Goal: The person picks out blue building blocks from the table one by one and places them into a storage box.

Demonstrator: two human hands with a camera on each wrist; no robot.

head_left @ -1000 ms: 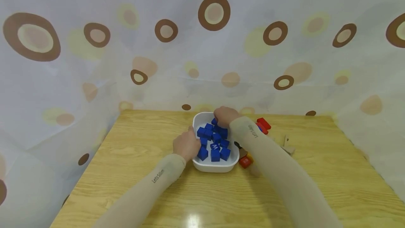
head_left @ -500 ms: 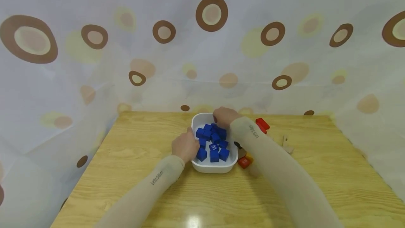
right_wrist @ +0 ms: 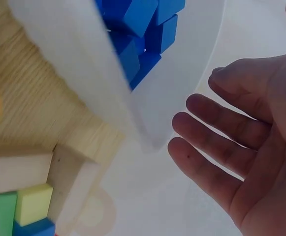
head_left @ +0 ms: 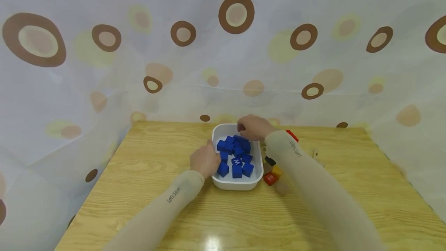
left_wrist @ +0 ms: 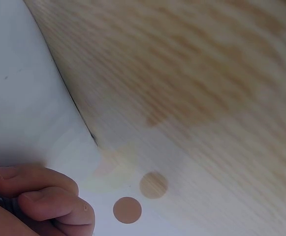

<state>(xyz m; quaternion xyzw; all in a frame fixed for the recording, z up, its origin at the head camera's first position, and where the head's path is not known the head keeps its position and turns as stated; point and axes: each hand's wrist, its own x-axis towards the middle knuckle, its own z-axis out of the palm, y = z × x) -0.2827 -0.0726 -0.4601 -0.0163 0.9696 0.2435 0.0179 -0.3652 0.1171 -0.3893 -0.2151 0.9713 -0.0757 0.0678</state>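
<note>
A white plastic tub (head_left: 237, 186) stands on the table with several blue blocks (head_left: 237, 171) in it, one marked with a white W. My left hand (head_left: 204, 160) grips the tub's left side; its curled fingers (left_wrist: 56, 201) show at the lower left of the left wrist view, beside the white wall. Over the tub's far right corner hovers my right hand (head_left: 256, 127). The right wrist view shows its fingers (right_wrist: 216, 152) spread and loosely bent, holding nothing, with the blue blocks lying in the tub beyond them.
Against the tub's right side lie other blocks, among them a red block (head_left: 270, 179) and a yellow block (head_left: 277, 171). Another red block (head_left: 292, 135) and a pale wooden piece (head_left: 315, 153) are farther right, partly behind the right sleeve. A patterned curtain (head_left: 223, 69) hangs behind the table.
My right hand has risen from the blocks at the tub's far end and shifted slightly right, its fingers loosened. The left hand keeps its grip on the tub.
</note>
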